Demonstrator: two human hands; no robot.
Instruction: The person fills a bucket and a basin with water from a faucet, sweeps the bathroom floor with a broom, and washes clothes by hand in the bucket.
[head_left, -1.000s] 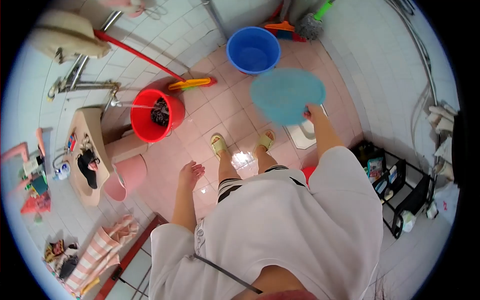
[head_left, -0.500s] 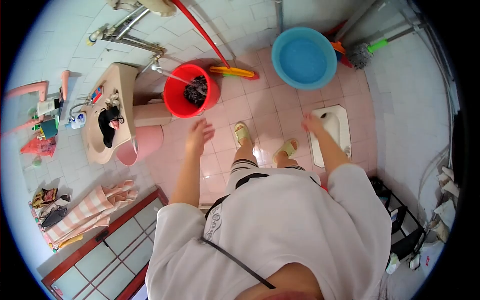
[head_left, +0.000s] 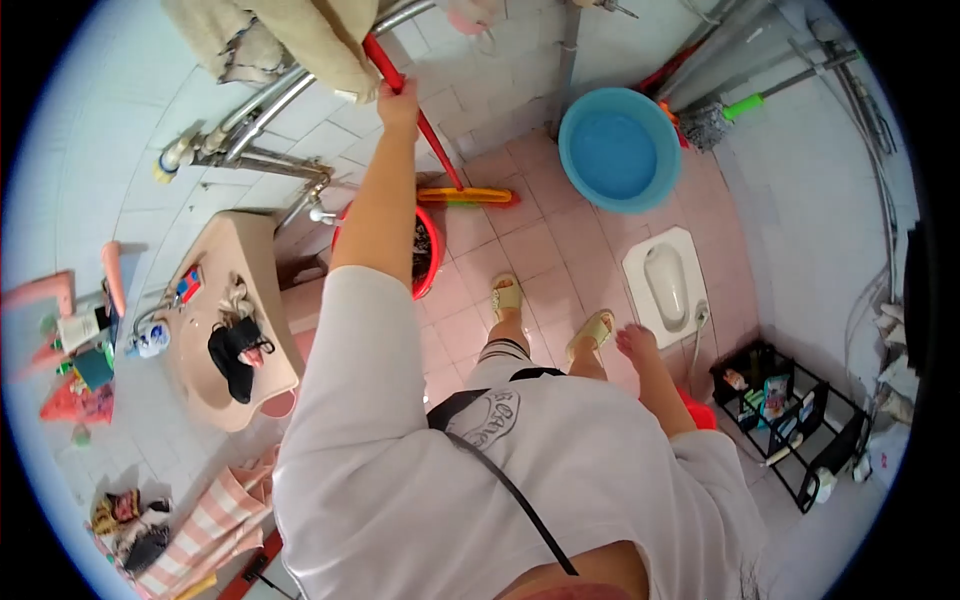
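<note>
My left hand [head_left: 398, 102] is stretched forward and closed round the red handle of a broom [head_left: 436, 143]. The broom leans toward the wall, its yellow head with green and red bristles resting on the floor tiles. Below my left forearm stands a red bucket [head_left: 430, 262] with dark cloth in it, mostly hidden by the arm. My right hand [head_left: 637, 345] hangs low by my side with loose fingers and holds nothing. It is near the edge of the white squat toilet [head_left: 640, 275], apart from it.
A blue basin [head_left: 612, 150] of water is on the floor by the far wall. At left is a sink [head_left: 195, 330] with black cloth on it. A grey mop head [head_left: 705, 125] is at far right, and a black rack [head_left: 790, 415] stands at right. Towels [head_left: 300, 40] hang above pipes.
My left hand has reached forward and taken hold of the broom handle. My right hand has dropped back toward my body. The view has shifted, and the broom stands in about the same place.
</note>
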